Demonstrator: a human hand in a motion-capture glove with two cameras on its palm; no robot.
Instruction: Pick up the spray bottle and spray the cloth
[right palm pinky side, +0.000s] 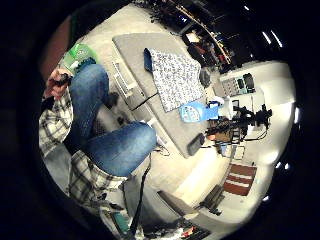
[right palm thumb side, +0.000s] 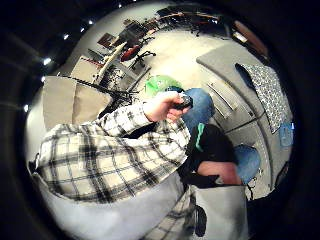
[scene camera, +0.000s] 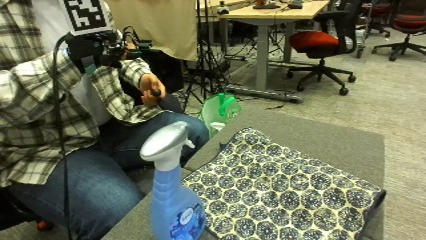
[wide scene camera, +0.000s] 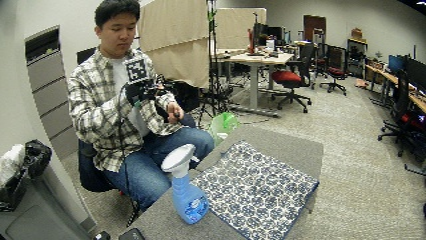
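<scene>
A blue spray bottle (scene camera: 174, 200) with a white trigger head stands upright on the grey table (scene camera: 313, 135), at the near corner of a blue and white patterned cloth (scene camera: 279, 190) lying flat. My gloved right hand (scene camera: 86, 47) is raised at chest height, well away from the bottle, palm towards the table, holding nothing. From the palm the bottle (right palm pinky side: 192, 112) and the cloth (right palm pinky side: 175, 77) show far off. The bare left hand (scene camera: 152, 89) holds a small black object above the person's lap. In the wide view the bottle (wide scene camera: 186, 195) stands in front of the seated person's knees.
A green bag (scene camera: 219, 110) sits on the floor beside the table's far corner. A dark phone (wide scene camera: 136, 234) lies near the table's front edge. Desks and a red office chair (scene camera: 319, 40) stand further back.
</scene>
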